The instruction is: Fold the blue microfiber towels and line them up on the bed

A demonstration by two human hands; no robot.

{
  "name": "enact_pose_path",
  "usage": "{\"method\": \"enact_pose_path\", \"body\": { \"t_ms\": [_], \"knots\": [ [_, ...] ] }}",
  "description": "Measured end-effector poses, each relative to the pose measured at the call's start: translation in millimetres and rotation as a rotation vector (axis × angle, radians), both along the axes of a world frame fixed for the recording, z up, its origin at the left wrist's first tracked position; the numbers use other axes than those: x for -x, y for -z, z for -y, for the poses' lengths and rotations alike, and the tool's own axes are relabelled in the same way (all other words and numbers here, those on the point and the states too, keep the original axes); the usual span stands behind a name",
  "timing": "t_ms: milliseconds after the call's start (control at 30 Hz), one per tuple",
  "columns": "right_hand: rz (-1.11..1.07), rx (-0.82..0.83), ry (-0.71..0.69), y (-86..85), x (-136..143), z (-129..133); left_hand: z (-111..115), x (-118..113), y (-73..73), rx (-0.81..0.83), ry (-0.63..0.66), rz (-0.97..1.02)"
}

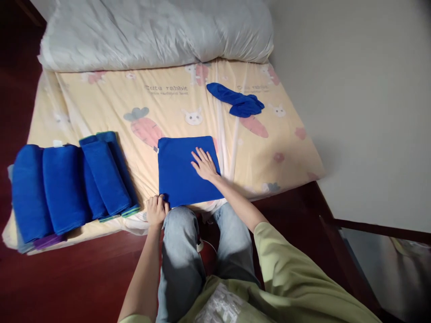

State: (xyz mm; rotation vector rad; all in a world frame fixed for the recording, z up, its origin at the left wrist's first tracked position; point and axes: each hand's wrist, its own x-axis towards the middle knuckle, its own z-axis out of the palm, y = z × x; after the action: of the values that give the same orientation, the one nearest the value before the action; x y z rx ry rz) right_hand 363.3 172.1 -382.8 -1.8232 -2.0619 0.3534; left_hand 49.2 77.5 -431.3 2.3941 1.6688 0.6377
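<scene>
A blue towel (182, 168) lies spread flat as a near-square at the front edge of the bed, with a small tag at its left side. My right hand (204, 166) rests open on its right half, palm down and fingers spread. At the towel's near left corner is my left hand (157, 210), its fingers curled and closed on that corner; the fingertips are partly hidden. Farther back on the right lies a crumpled blue cloth (247, 105), touched by neither hand.
Several folded blue towels (63, 188) are piled at the bed's left, with purple and green edges showing. A grey-white quilt (158, 31) lies rolled across the back of the yellow rabbit-print sheet (111, 96). The wall (353, 112) borders the right side.
</scene>
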Motion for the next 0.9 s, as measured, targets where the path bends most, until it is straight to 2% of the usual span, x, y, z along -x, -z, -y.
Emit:
{"method": "enact_pose_path", "body": {
  "t_ms": [133,233,300,400,433,533,667,767,900],
  "knots": [
    [-0.031,0.042,0.109,-2.4,-49,-17,0,-2,-2.3,0.008,-0.006,0.001],
    [-0.029,0.007,0.137,-14.2,-54,-12,1,-1,0.5,-0.006,0.002,-0.006],
    [-0.016,-0.040,0.064,-20.3,-40,11,1,1,3.5,-0.010,0.007,-0.019],
    [0.004,-0.012,-0.158,-21.1,-23,66,0,2,5.7,-0.012,0.017,-0.030],
    [0.006,0.018,-0.189,-19.7,-22,86,0,2,4.8,-0.012,0.021,-0.032],
    [-0.005,0.071,-0.075,-15.2,-37,136,-2,1,-4.1,0.004,0.041,-0.035],
    [-0.030,0.078,0.087,-14.8,-60,184,0,1,-26.5,0.039,0.059,-0.047],
    [-0.072,-0.025,0.157,-17.7,-56,215,14,10,-41.1,0.084,0.086,-0.045],
    [-0.145,-0.138,0.128,-23.8,-38,237,38,26,-52.4,0.115,0.168,-0.048]
  ]
}}
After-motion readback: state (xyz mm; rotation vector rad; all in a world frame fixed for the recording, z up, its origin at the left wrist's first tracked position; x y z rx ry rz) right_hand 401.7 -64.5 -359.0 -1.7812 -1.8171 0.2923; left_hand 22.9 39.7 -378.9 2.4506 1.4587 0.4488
